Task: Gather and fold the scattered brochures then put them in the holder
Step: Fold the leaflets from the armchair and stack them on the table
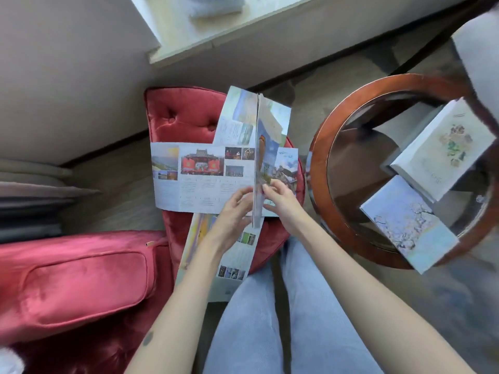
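The task was at an early stage. The left hand [235, 209] and the right hand [280, 201] pinched with curled fingers a half-folded brochure [258, 157], which stood on its edge above the red cushion [178, 117]. Three open brochures [199, 174] lay there unfolded. I could see no holder.

1. This is a sitting room, either in a home or a guest lounge; which of the 2 cannot be told.
2. The seating is soft: a red tufted velvet seat [183, 117], a red velvet cushion [81, 279] beside it, and grey cushions [32, 201] stacked at the left.
3. A round wooden side table [321, 184] with a glass top carries 2 picture-covered books [442, 147] near its right edge.
4. Carpet [121, 184] meets a pale wall [67, 76] with a dark skirting board, below a pale ledge [216, 31].
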### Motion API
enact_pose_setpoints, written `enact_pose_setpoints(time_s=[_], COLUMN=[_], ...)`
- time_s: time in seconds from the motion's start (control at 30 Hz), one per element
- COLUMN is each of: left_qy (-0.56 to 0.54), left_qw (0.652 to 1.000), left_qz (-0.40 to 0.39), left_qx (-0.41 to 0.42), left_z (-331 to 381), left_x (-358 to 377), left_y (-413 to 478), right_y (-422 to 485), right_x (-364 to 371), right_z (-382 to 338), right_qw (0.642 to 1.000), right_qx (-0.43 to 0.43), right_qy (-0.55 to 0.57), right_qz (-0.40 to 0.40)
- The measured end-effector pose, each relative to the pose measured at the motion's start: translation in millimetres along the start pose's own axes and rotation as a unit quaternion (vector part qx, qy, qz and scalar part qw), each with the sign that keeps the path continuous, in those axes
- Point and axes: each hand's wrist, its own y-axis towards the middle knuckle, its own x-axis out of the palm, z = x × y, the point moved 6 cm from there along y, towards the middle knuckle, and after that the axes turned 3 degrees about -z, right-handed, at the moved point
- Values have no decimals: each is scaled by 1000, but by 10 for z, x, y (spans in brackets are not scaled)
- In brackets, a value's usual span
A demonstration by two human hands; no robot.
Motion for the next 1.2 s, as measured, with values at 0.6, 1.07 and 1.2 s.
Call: enact_pose_setpoints(time_s=[0.6, 1.07, 1.2], left_qy=[130, 393, 541], left_qw=[983, 913, 834], left_qz=[126, 79, 97], left_qx=[-17, -79, -52], left_z=[-371, -1092, -1059], left_x=[805, 2129, 2284], left_y=[595, 1187, 1307], right_y=[-721, -1185, -1067], right_x=[-1995, -3854, -3983], right_z=[75, 491, 490], right_qw=[938, 851, 840], right_qx=[-93, 31, 36], right_qy=[-293, -371, -378], right_qz=[159, 371, 388])
